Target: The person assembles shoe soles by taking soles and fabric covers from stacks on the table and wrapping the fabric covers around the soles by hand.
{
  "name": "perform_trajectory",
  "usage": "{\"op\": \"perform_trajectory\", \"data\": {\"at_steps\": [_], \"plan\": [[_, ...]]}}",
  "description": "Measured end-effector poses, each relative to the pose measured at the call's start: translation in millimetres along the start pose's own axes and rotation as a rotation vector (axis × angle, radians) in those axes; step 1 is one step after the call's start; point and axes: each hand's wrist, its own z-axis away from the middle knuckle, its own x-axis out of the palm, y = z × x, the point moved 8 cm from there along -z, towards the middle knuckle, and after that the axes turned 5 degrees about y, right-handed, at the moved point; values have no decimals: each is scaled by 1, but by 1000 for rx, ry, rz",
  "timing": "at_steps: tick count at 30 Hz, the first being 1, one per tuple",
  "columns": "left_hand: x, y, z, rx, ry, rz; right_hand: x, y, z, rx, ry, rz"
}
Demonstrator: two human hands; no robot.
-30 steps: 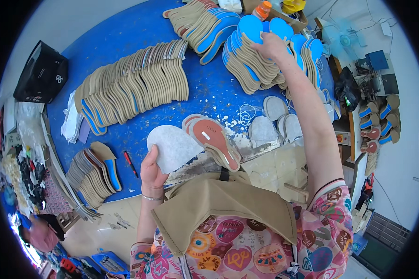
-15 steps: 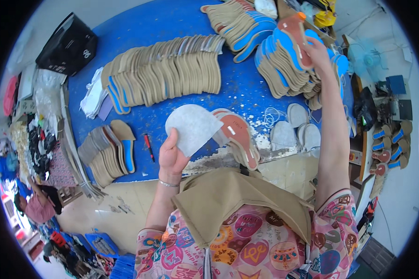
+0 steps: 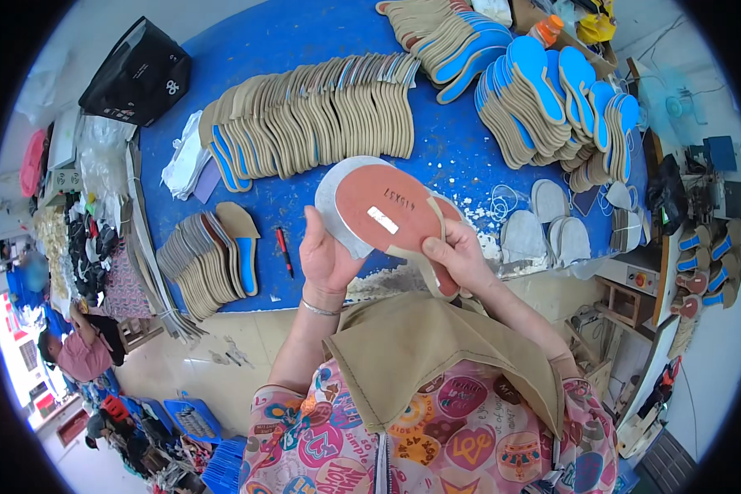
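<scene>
In front of my body, my right hand (image 3: 459, 257) grips a reddish-brown shoe insole (image 3: 387, 198) by its narrow part, thumb on top. The insole's wide end lies over a pale grey rounded fabric piece (image 3: 331, 191), covering most of it. My left hand (image 3: 328, 257) supports that fabric piece from below, its thumb raised at the side and its fingers mostly hidden underneath. Another reddish insole (image 3: 447, 286) shows partly beneath my right hand at the table edge.
On the blue table (image 3: 247, 25) stand a long row of beige insoles (image 3: 321, 128), blue-topped insole stacks (image 3: 519, 107) and a smaller stack (image 3: 202, 263). A red pen (image 3: 284, 251) lies left. Grey rounded pieces (image 3: 523, 235) sit right. A black bag (image 3: 137, 74) stands far left.
My right hand has come back from the far-right stacks with the reddish insole and laid it over the pale piece. My left thumb has moved off that piece's upper face.
</scene>
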Motion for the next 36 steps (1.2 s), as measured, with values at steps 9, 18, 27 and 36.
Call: {"op": "perform_trajectory", "data": {"at_steps": [9, 18, 27, 36], "plan": [[-13, 0, 11, -68, -81, 109, 4, 12, 8, 55, -105, 262], [-5, -12, 15, -74, -69, 102, -12, 44, 15, 308, -123, -329], [4, -14, 15, -42, -43, -79, -15, 28, 15, 130, -86, 200], [-21, -2, 7, -9, 172, -11, -21, 19, 15, 77, -102, -650]]}}
